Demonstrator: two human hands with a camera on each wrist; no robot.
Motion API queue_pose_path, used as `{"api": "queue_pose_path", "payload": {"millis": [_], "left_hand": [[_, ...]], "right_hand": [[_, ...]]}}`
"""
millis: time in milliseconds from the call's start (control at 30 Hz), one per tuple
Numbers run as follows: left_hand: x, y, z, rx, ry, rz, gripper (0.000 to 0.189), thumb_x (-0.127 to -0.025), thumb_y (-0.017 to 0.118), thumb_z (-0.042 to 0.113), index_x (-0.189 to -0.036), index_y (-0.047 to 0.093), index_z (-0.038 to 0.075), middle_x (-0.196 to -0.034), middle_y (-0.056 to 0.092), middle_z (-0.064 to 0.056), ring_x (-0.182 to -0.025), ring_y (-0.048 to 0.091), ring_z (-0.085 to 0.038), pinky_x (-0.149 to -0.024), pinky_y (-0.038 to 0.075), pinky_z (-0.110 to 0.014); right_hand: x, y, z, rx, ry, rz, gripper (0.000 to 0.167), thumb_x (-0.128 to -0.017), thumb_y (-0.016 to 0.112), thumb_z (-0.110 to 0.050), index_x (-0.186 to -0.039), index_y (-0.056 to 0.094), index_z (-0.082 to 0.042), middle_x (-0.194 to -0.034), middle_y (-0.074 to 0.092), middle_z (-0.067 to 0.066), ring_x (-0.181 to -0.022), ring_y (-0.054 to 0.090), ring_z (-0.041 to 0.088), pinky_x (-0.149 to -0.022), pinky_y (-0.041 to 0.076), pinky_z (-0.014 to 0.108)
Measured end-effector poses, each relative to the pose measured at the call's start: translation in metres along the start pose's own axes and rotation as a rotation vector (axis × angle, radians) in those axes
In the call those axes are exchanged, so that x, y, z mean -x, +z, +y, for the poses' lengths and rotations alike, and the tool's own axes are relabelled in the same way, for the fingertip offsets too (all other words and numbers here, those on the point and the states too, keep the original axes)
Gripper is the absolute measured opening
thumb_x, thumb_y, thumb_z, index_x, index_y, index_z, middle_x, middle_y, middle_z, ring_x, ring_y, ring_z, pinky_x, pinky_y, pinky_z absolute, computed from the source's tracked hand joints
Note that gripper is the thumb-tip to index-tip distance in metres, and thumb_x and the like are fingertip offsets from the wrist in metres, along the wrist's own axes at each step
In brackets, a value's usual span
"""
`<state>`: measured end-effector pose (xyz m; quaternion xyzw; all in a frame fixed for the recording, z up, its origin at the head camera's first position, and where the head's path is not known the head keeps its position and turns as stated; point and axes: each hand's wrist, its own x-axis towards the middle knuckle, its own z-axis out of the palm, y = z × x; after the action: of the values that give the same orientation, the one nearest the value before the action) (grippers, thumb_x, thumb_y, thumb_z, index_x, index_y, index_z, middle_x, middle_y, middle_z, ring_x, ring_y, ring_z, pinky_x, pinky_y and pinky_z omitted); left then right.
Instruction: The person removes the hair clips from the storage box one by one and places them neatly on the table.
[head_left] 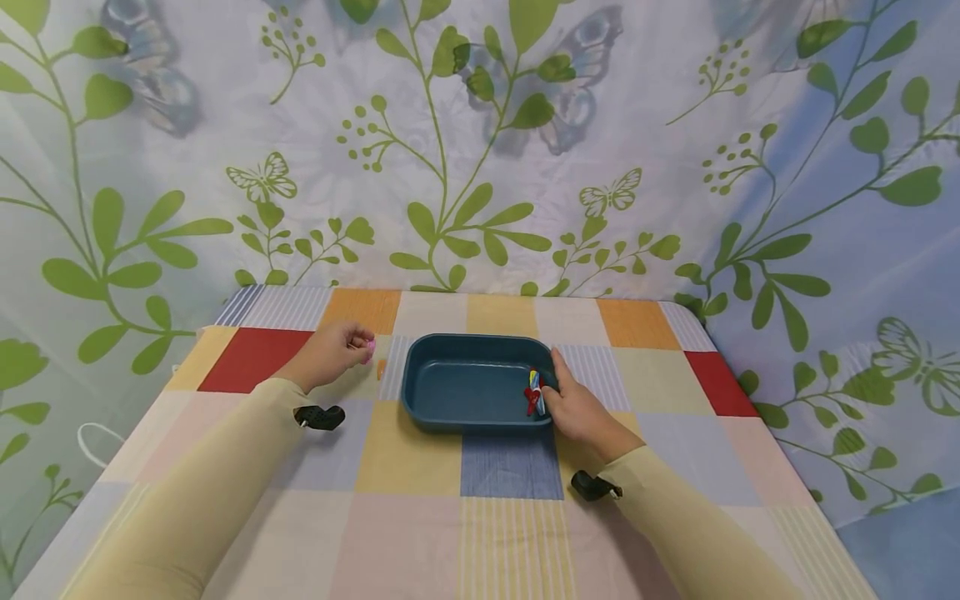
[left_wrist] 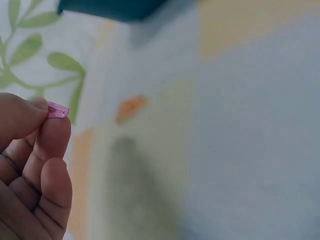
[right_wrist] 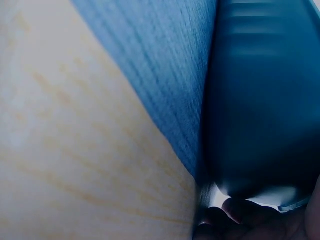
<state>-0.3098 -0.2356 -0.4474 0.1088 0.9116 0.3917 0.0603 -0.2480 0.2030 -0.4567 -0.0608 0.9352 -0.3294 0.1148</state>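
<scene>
In my left hand I pinch a pink clip, left of the tray, likely because it's small, while my right hand grips the tray's end, seemingly steadying it.

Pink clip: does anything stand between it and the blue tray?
Yes: a small orange piece lies low on the tablecloth between them, and the left wall of the blue tray rises beyond it. Lifted, the pink clip would likely clear both.
</scene>
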Motion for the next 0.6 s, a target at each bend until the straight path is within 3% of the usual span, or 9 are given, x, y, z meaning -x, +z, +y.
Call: {"api": "queue_pose_path", "payload": {"millis": [133, 300, 600], "left_hand": [[0.002, 0.003, -0.017, -0.068, -0.052, -0.014, 0.029, -0.100, 0.070, 0.021, -0.123, 0.069, 0.003, -0.106, 0.072, -0.009, -0.095, 0.065, -0.022, -0.086, 0.054, -0.033], [0.003, 0.008, -0.025, -0.101, -0.090, -0.038, 0.031, -0.101, 0.069, 0.023, -0.125, 0.068, 0.004, -0.106, 0.071, -0.009, -0.097, 0.063, -0.023, -0.088, 0.053, -0.035], [0.002, 0.013, -0.018, -0.130, -0.090, -0.042, 0.030, -0.102, 0.069, 0.025, -0.124, 0.069, 0.005, -0.108, 0.072, -0.009, -0.100, 0.063, -0.025, -0.097, 0.053, -0.044]], "right_hand": [[-0.001, 0.000, 0.001, -0.002, -0.001, -0.006, 0.074, -0.111, 0.038, -0.029, -0.170, -0.005, -0.014, -0.171, 0.025, 0.025, -0.155, 0.033, 0.047, -0.125, 0.026, 0.063], [-0.002, 0.000, 0.003, -0.003, -0.009, -0.012, 0.074, -0.111, 0.038, -0.029, -0.170, -0.005, -0.015, -0.173, 0.021, 0.024, -0.156, 0.031, 0.046, -0.125, 0.026, 0.063], [-0.003, 0.001, 0.004, -0.010, 0.000, -0.013, 0.075, -0.111, 0.038, -0.031, -0.170, -0.006, -0.017, -0.174, 0.019, 0.021, -0.157, 0.030, 0.045, -0.126, 0.025, 0.063]]}}
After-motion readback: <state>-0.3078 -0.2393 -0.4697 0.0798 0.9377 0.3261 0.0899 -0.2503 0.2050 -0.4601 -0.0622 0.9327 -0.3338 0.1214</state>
